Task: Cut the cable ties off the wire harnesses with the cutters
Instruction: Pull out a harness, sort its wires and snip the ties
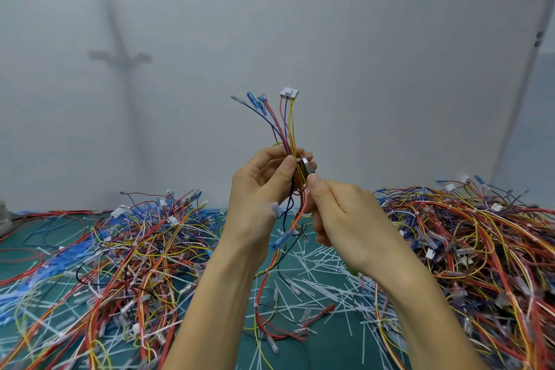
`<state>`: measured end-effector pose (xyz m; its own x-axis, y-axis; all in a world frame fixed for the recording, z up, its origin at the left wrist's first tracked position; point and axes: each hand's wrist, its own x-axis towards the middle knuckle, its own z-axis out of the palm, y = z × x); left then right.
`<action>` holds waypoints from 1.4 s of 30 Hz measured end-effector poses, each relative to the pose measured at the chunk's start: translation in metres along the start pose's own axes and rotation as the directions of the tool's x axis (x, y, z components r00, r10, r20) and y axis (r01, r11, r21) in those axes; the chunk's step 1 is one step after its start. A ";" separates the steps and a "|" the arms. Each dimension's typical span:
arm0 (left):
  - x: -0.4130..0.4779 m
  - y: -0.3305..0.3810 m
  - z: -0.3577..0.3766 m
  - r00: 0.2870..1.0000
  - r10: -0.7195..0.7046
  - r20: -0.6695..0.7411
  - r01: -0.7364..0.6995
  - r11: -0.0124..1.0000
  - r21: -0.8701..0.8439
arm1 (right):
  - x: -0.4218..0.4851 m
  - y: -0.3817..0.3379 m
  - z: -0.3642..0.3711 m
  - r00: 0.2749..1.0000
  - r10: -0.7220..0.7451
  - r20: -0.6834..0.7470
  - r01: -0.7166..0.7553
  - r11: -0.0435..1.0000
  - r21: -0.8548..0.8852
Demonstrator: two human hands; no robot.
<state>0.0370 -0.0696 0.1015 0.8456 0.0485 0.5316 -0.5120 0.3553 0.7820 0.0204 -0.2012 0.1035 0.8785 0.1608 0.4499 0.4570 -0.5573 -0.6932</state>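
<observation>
Where the pale wall point(375, 39) fills the top half, the green surface point(339, 350) runs across the bottom, mostly buried. Big tangled pile of wire harnesses point(129, 252) on the left, red, yellow, blue and black wires with white and blue terminals. A second heap point(486, 252) lies on the right, well apart from the first. Between them is a scatter of loose white cable ties point(319, 269) flat on the surface, plus a few stray wires. Both forearms come up from the bottom edge and the hands meet mid-frame, raised above the surface. Left hand point(258, 192) pinches one held harness point(286, 126) between thumb and fingers, with the wires standing upright above the grip and the tails hanging down toward the ties. Right hand point(345, 219) is curled round the cutters point(306, 167), thumb up beside the metal head and handles hidden in the palm. The cutter head sits right against the wire bundle, just beside the left thumb; cannot tell if its blades are closed or whether a tie is between them. At the top of the harness are a white connector point(289, 92) and blue terminals point(253, 99).
</observation>
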 end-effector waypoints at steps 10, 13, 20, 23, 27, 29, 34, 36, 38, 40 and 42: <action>0.000 -0.001 0.003 1.000 -0.015 -0.020 0.015 1.000 -0.002 | -0.001 -0.002 -0.001 1.000 0.015 -0.024 -0.014 1.000 0.023; -0.001 -0.002 0.003 0.999 -0.011 -0.032 0.012 0.999 0.042 | -0.001 -0.001 -0.001 1.000 0.019 -0.014 -0.019 0.999 0.033; -0.001 0.004 -0.002 0.995 -0.009 -0.095 0.022 0.991 0.134 | 0.001 -0.001 -0.003 0.995 0.023 -0.100 -0.012 0.993 0.115; -0.002 0.009 -0.005 0.998 0.008 -0.059 0.004 0.979 0.202 | 0.001 -0.001 -0.006 0.990 0.067 -0.127 -0.041 0.979 0.199; -0.003 0.011 -0.004 0.999 0.032 -0.008 -0.029 0.958 0.286 | -0.002 -0.001 -0.008 0.992 0.061 -0.108 -0.036 0.975 0.218; -0.004 0.010 -0.002 0.999 0.034 -0.001 -0.032 0.953 0.301 | -0.002 0.000 -0.007 0.993 0.068 -0.097 -0.045 0.974 0.223; -0.004 0.007 -0.001 0.999 0.039 -0.015 -0.032 0.939 0.342 | -0.001 0.000 -0.004 0.993 0.049 -0.107 -0.026 0.978 0.209; -0.003 0.007 -0.002 0.999 0.046 -0.027 -0.034 0.935 0.352 | 0.000 0.001 -0.004 0.990 0.063 -0.128 -0.035 0.977 0.211; -0.003 0.007 -0.003 0.998 0.060 -0.033 -0.043 0.923 0.383 | 0.000 0.002 -0.004 0.987 0.082 -0.139 -0.051 0.976 0.214; -0.003 0.007 -0.002 0.997 0.075 -0.030 -0.055 0.903 0.426 | 0.000 0.003 -0.004 0.985 0.086 -0.147 -0.055 0.978 0.203; -0.003 0.007 -0.002 0.996 0.085 -0.037 -0.059 0.886 0.461 | 0.000 0.003 -0.003 0.984 0.086 -0.158 -0.055 0.980 0.193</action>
<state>0.0313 -0.0656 0.1050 0.8040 0.1128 0.5838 -0.5726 -0.1180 0.8113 0.0216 -0.2052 0.1034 0.8815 -0.0185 0.4718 0.4265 -0.3974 -0.8125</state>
